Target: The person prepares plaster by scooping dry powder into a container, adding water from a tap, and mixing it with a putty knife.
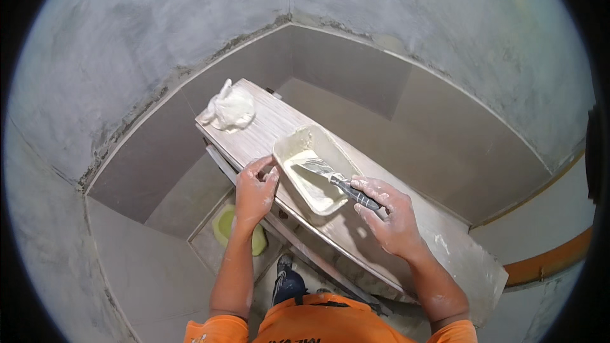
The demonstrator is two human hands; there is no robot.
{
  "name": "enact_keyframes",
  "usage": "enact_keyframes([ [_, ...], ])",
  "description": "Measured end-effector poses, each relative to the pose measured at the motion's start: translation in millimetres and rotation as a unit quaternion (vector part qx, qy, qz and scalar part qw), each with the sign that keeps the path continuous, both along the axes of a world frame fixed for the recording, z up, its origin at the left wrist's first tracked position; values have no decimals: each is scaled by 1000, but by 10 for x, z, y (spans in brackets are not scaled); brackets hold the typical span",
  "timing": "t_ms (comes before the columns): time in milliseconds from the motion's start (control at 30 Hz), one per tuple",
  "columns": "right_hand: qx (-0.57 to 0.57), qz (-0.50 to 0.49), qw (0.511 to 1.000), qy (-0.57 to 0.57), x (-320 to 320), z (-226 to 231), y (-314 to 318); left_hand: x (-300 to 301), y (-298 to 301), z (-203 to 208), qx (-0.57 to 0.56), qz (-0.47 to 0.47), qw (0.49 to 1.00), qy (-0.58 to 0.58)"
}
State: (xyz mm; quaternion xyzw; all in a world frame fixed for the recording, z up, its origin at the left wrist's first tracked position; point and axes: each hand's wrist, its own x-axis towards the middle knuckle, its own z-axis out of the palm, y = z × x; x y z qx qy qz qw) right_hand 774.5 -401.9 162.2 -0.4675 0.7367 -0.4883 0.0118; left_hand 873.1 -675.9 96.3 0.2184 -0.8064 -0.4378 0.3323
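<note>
A white rectangular tub [303, 197] with wet white plaster inside stands on a wooden board in front of me. My right hand [389, 213] is wrapped round the dark grey handle of a putty knife [354, 192]. Its plaster-smeared metal blade dips into the tub and touches the white mix. At the tub's left rim, my left hand [257, 184] grips the edge with thumb and fingers bent. White smears cover the fingers of both hands. A knotted white plastic bag [230, 109] sits at the board's far left end.
The board [438, 235] runs slantwise from far left to near right. Grey tiles [445, 114] line the lower walls, with rough plastered wall [159, 32] above. A yellow-green object [223, 223] lies on the floor below, by my shoe [284, 265].
</note>
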Motion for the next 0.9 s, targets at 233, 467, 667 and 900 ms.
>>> enact_keyframes([
  [233,301,53,947,100,-92,662,-490,41,-1229,119,-11,39,995,88],
  [467,345,52,898,268,-9,1355,-1419,-239,-2360,234,-200,55,973,105],
  [667,337,83,884,314,-313,986,-2744,-568,-2446,488,-121,-107,987,2],
  [900,384,9,845,371,-605,801,-3357,-598,-2201,635,-65,-128,988,51],
])
